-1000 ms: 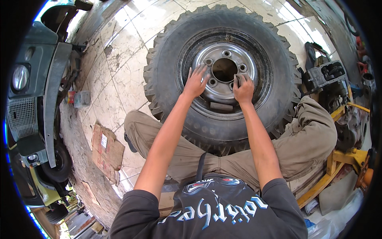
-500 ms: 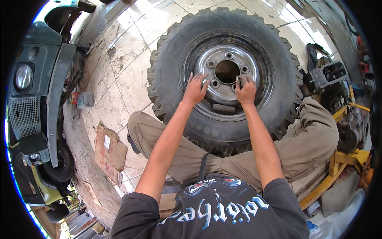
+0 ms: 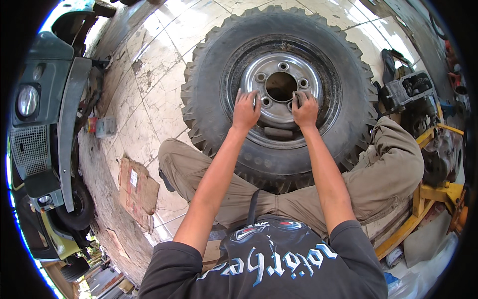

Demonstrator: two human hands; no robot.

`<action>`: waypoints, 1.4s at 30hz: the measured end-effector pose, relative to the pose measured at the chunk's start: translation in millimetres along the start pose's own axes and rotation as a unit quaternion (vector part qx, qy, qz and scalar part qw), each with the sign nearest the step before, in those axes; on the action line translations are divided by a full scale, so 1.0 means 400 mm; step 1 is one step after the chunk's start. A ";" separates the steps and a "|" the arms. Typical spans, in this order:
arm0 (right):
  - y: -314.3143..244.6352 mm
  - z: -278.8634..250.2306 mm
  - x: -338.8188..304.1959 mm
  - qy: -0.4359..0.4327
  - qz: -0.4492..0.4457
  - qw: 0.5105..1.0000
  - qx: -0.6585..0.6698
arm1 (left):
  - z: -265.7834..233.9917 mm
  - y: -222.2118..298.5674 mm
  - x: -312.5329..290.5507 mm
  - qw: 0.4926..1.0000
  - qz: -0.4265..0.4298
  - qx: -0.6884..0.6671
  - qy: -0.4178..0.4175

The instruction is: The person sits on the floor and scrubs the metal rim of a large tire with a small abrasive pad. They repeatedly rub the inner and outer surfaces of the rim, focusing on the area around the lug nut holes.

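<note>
A big knobbly tyre (image 3: 204, 89) lies flat on the floor before me, mounted on a steel wheel rim (image 3: 269, 61). Round the rim's centre hole are several bolt holes. My left hand (image 3: 246, 110) rests on the rim's left side near a lower bolt hole, its fingers stretched forward and the thumb apart. On the lower right of the centre hole, my right hand (image 3: 305, 109) has its fingers curled with the thumb close to them; whatever they may hold is too dark and small to name. A dark rectangular block (image 3: 278, 133) sits in the rim's well, between my wrists.
At the left stands a vehicle front with a grey bumper (image 3: 69, 124). A torn cardboard piece (image 3: 138, 192) and a small clear container (image 3: 105, 127) lie on the tiles. To the right are an open metal gear housing (image 3: 411, 89) and a yellow metal stand (image 3: 428, 197).
My left hand has shifted slightly, its fingers drawn closer together. The right hand stays by the centre hole. The tyre appears a little higher and further left in the view.
</note>
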State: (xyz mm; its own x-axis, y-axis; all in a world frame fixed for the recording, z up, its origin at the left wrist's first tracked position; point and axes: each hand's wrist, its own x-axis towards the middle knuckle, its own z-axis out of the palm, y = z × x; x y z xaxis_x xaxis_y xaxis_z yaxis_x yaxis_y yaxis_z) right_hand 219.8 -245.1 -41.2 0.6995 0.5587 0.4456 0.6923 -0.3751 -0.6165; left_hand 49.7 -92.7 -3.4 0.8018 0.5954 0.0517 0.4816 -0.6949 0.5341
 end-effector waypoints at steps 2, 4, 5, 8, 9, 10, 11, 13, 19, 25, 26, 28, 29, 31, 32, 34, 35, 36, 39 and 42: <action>-0.006 0.008 0.000 0.004 -0.005 1.000 0.007 | 0.042 -0.008 -0.017 0.985 0.065 0.088 0.134; -0.004 0.009 0.002 0.007 0.000 1.000 0.002 | 0.061 0.008 -0.032 0.986 0.091 0.101 0.099; -0.005 0.008 0.000 0.005 0.002 1.000 -0.001 | 0.069 0.017 -0.048 0.989 0.086 0.100 0.069; 0.009 -0.001 -0.003 0.003 0.010 1.000 -0.011 | 0.035 0.099 -0.032 0.994 0.002 0.098 -0.056; 0.018 -0.005 -0.002 0.004 0.013 1.000 -0.015 | -0.011 0.153 0.002 0.988 -0.047 0.083 -0.124; 0.018 -0.004 -0.001 0.003 0.011 1.000 -0.011 | -0.037 0.179 0.021 0.974 -0.101 0.069 -0.189; 0.019 -0.002 0.001 0.003 0.009 1.000 -0.009 | -0.040 0.172 0.039 0.979 -0.105 0.053 -0.169; 0.016 -0.001 -0.001 0.000 0.008 1.000 -0.005 | -0.043 0.139 0.056 0.984 -0.117 0.023 -0.130; 0.011 0.016 -0.007 -0.001 0.000 1.000 -0.008 | 0.078 0.037 -0.050 0.963 0.002 0.266 -0.042; 0.039 -0.009 -0.001 0.001 0.026 0.999 -0.023 | -0.007 0.205 0.012 0.980 -0.107 0.006 -0.167; 0.026 -0.006 -0.002 -0.003 0.023 1.000 -0.015 | -0.022 0.180 0.014 0.986 -0.120 -0.034 -0.113; 0.009 -0.002 -0.004 -0.017 0.017 1.000 0.000 | -0.036 0.104 0.025 0.983 -0.142 -0.115 -0.005; 0.002 -0.002 -0.001 -0.026 0.013 1.000 0.008 | -0.046 0.066 0.024 0.983 -0.130 -0.129 0.016; -0.018 0.001 0.007 -0.055 0.031 0.997 0.033 | -0.085 0.001 0.020 0.981 -0.114 -0.153 0.036; -0.027 -0.005 0.016 -0.070 0.053 0.995 0.049 | -0.106 -0.019 0.020 0.984 -0.101 -0.143 0.033; -0.041 -0.018 0.041 -0.109 0.078 0.987 0.092 | -0.163 -0.040 0.019 0.988 -0.075 -0.128 0.030; -0.045 -0.019 0.058 -0.132 0.083 0.980 0.121 | -0.190 -0.052 0.024 0.988 -0.083 -0.127 0.019; -0.058 -0.016 0.077 -0.158 0.086 0.972 0.151 | -0.210 -0.086 0.026 0.991 -0.070 -0.106 0.042; -0.087 -0.012 0.128 -0.244 0.074 0.952 0.167 | -0.234 -0.186 0.041 0.987 -0.102 -0.051 0.115; -0.120 -0.002 0.185 -0.312 0.012 0.942 0.124 | -0.236 -0.247 0.072 0.955 -0.233 0.006 0.185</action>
State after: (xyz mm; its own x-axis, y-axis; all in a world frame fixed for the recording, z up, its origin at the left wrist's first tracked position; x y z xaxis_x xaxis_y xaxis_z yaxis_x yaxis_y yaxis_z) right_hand 238.4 -186.6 21.9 0.4208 0.9071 0.0094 0.5615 -0.2523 -0.7880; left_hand -8.3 31.3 24.9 0.3206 0.9412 0.1069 0.7615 -0.3232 0.5618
